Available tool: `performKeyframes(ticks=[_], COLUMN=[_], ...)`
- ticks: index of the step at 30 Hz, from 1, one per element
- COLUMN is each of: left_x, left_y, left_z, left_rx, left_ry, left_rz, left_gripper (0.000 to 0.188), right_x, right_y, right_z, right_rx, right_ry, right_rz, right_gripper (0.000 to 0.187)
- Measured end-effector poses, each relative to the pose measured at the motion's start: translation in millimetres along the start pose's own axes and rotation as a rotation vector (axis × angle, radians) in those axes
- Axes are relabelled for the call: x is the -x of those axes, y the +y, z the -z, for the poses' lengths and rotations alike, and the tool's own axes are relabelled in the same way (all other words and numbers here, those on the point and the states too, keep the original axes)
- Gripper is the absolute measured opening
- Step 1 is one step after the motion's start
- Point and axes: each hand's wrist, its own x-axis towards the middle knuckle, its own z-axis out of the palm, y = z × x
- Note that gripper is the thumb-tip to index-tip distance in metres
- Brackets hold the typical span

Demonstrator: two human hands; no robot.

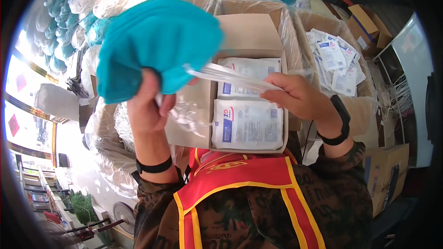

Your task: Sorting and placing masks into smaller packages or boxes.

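My left hand (152, 106) grips a teal, dome-shaped stack of face masks (157, 41) from below, holding it up over the left side of an open cardboard box. White straps (226, 74) stretch from the stack to the right, and my right hand (295, 94) pinches their far end. More loose strap loops (184, 115) hang beneath my left hand. Under the straps, the box (249, 25) holds flat white packets with blue print: a near packet (249, 124) lies in full view, while the far packets (272, 67) are partly covered by the straps.
To the right, a plastic-lined carton (318, 23) holds a pile of white packets (339, 60). Bagged teal and white bundles (69, 14) are heaped at the far left. A closed carton (387, 175) stands at right, and an open brown box (369, 27) sits farther back.
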Motion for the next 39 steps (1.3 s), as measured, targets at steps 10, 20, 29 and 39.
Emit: performKeyframes(ticks=[10,20,29,39], left_x=[5,38,15,30], left_y=[-39,-11,30,14], left_z=[-17,-57,-60,-61], left_rx=[0.798,0.377,-0.966,-1.502], left_ry=[-0.276,-0.235,-0.801,-0.888], left_rz=[-0.018,0.135,-0.242,-0.248], left_gripper=[0.077,0.041,0.033,0.041], right_x=[-1,-1,-2,6], right_y=[12,8,-23,-24], right_z=[-27,-14,7,-9], right_rx=[-0.322,0.260,0.516,0.823], right_ry=[-0.244,-0.129,-0.098,-0.084], right_rz=[-0.199,0.250,0.284,0.481], right_gripper=[0.020,0.015,0.015,0.008])
